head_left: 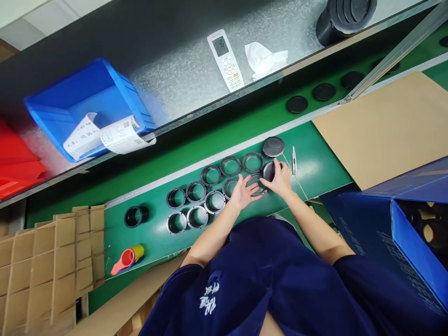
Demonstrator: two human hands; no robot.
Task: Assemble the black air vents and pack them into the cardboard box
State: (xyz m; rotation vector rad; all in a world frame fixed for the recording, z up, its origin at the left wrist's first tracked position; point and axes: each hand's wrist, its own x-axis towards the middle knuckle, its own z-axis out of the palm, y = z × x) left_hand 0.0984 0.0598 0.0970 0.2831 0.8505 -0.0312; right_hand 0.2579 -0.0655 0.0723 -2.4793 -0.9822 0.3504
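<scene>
My right hand [282, 179] is closed on a round black cap [269, 171], tilted on edge above the bench. My left hand [242, 193] is open, palm turned up and fingers spread, holding nothing. It hovers over two rows of black flanged rings [214, 202], several in all, standing on the green bench. A ring [255, 192] beneath both hands is partly hidden by the fingers. Just beyond my right hand lies a dark ribbed disc [273, 146], perhaps a small stack. To its right is a utility knife [294, 160].
A shelf above holds a blue bin [87, 107], a remote control [226, 60] and a crumpled tissue [265, 59]. Black discs [297, 104] lie behind. Cardboard [392, 130] and a blue box [392, 224] stand right, cardboard dividers [52, 261] left, near a tape roll [130, 258].
</scene>
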